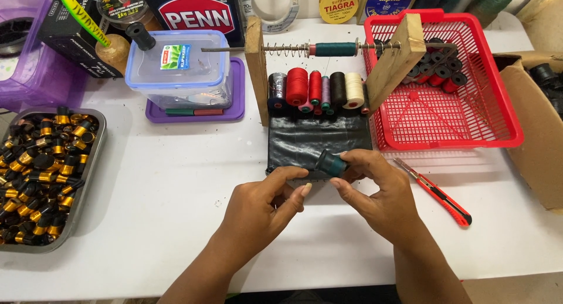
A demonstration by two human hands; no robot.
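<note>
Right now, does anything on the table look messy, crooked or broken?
Mostly tidy. The orange utility knife lies loose and slanted beside the red basket, near the right hand; I cannot tell if its blade is out. Small dark specks dot the white table. Both hands hold a small teal-wrapped part. Nothing looks broken.

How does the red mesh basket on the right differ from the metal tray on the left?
The red mesh basket is bright plastic with open lattice walls; the metal tray is grey and solid-walled. The basket holds only a small cluster of dark and red wound pieces in its far corner, its floor mostly bare; the tray is heaped full of black-and-gold pieces. A wooden thread jig overlaps the basket; nothing overlaps the tray. Both sit on the white table.
</note>
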